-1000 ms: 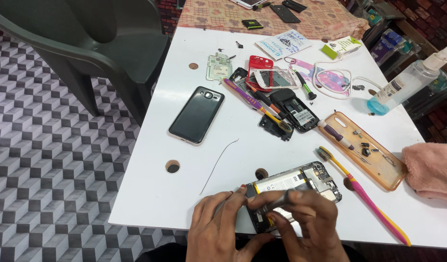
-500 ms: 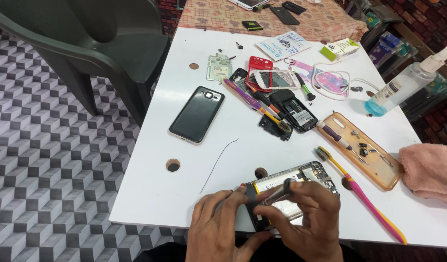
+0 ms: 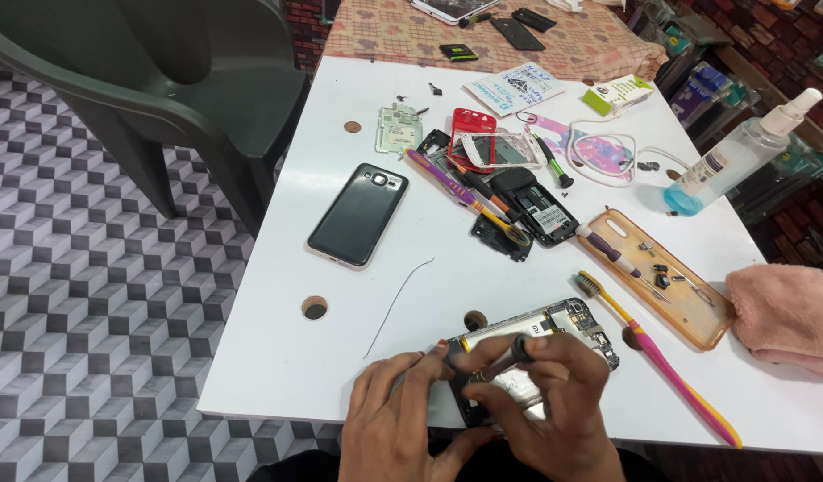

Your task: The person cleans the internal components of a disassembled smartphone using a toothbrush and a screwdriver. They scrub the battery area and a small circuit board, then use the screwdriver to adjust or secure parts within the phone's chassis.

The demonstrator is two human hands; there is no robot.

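Observation:
An opened phone [image 3: 554, 332] with its back off lies at the near edge of the white table [image 3: 278, 375], its silver battery and circuit board exposed. My left hand [image 3: 398, 419] rests on the phone's near-left corner and steadies it. My right hand [image 3: 554, 402] pinches a small dark screwdriver [image 3: 501, 357] whose tip points at the phone's lower left part. Both hands cover the phone's near half.
A dark phone back cover [image 3: 358, 214] lies mid-table. Behind it are phone parts, a red frame [image 3: 472, 138], a purple toothbrush [image 3: 469, 196], a tan case [image 3: 661, 272] holding screws, a pink-yellow toothbrush [image 3: 661, 375], a spray bottle [image 3: 742, 152], a pink cloth [image 3: 791, 317]. A dark chair [image 3: 162, 80] stands left.
My hands have stayed on the opened phone. The right hand's fingers have shifted slightly around the screwdriver; the phone has barely moved.

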